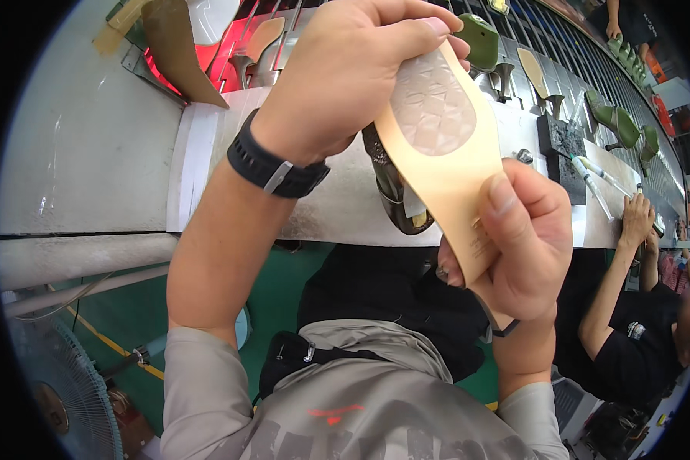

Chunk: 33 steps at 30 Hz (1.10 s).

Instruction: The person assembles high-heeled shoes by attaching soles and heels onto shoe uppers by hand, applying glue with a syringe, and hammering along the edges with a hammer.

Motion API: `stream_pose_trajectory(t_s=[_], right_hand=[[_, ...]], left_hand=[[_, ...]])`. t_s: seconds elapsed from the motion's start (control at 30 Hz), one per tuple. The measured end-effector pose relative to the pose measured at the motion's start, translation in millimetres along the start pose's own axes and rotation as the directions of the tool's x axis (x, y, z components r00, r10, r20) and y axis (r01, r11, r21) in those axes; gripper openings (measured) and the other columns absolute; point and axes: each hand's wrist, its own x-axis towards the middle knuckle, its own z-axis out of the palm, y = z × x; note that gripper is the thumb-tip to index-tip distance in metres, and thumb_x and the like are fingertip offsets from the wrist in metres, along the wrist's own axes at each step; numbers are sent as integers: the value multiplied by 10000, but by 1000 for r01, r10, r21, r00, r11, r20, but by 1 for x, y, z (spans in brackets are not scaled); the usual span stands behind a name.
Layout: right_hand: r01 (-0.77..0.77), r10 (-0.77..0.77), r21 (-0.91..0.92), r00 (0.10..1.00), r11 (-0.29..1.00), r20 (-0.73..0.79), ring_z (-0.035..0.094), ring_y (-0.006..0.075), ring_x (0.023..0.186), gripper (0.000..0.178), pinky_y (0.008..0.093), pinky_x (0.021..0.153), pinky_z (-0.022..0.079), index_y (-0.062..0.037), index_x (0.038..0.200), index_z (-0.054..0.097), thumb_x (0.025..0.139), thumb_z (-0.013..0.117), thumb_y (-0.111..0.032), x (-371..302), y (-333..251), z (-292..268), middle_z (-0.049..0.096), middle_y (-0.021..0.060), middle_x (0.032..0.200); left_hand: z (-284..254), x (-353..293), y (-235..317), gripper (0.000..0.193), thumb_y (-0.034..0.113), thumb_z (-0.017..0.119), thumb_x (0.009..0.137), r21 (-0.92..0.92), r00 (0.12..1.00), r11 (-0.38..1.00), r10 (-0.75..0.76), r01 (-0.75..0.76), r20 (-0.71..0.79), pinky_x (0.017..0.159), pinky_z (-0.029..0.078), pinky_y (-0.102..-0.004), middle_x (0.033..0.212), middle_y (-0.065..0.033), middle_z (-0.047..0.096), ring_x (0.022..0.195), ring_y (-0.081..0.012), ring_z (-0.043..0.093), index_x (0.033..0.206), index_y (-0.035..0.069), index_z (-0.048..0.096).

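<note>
Beige insole (456, 184) spans between the left hand (356, 73) and right hand (533, 249), both pinching it above the tabletop (330, 218) near its front edge.

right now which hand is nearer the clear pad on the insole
Left. The left hand holds the insole right beside the pad; the right hand holds its other end, farther off.

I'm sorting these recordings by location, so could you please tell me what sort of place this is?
Probably a shoe factory or workshop: it shows a curved beige insole with a translucent patterned pad, a green heeled shoe, and a person in a black shirt at the bench.
</note>
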Motion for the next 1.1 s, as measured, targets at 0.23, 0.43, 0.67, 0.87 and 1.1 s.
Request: stream_pose_trajectory(t_s=[0.23, 0.43, 0.67, 0.87, 1.1], right_hand=[[-12, 9, -44, 997, 999, -74, 648, 85, 615, 332, 229, 517, 516, 72, 1006, 691, 1089, 631, -244, 18, 35, -3, 714, 88, 780], [-17, 13, -64, 997, 998, -75, 587, 46, 620, 310, 221, 519, 454, 49, 959, 706, 1086, 641, -227, 19, 44, 0, 684, 32, 752], [96, -107, -263, 994, 960, -28, 494, 60, 589, 291, 297, 514, 421, 43, 854, 683, 1044, 662, -176, 17, 55, 8, 599, 42, 610], [9, -8, -307, 1000, 952, 4, 543, 132, 513, 308, 322, 514, 465, 35, 788, 687, 987, 713, -198, 25, 52, -2, 608, 92, 574], [502, -618, -664, 782, 554, 76, 737, 223, 920, 599, 326, 818, 585, 26, 1197, 650, 726, 926, -220, 35, 11, -29, 723, 148, 1058]], left_hand=[[-11, 11, -7, 301, 92, 573, 1059, -28, 991, 991, -132, 131, -37, 905, 585, -292, 1130, -170, 739, 1006, -207, 717, 1275, -108, 637], [-12, 6, -7, 347, 144, 534, 1079, 24, 998, 998, -64, 65, -24, 973, 612, -380, 1208, -215, 728, 1144, -307, 730, 1316, -96, 615], [-34, -14, -9, 375, 143, 512, 1081, -78, 1000, 997, -28, 27, -14, 1015, 595, -497, 1229, -237, 701, 1151, -344, 711, 1372, -86, 571], [-35, -16, -13, 348, 144, 514, 1081, -141, 999, 990, 8, -2, 41, 1022, 591, -522, 1249, -238, 687, 1152, -343, 707, 1363, -39, 602], [10, -26, -1, 373, 193, 597, 1039, 205, 965, 962, 131, -179, 227, 1142, 468, -477, 1438, -282, 608, 1324, -352, 613, 1298, -63, 677]])
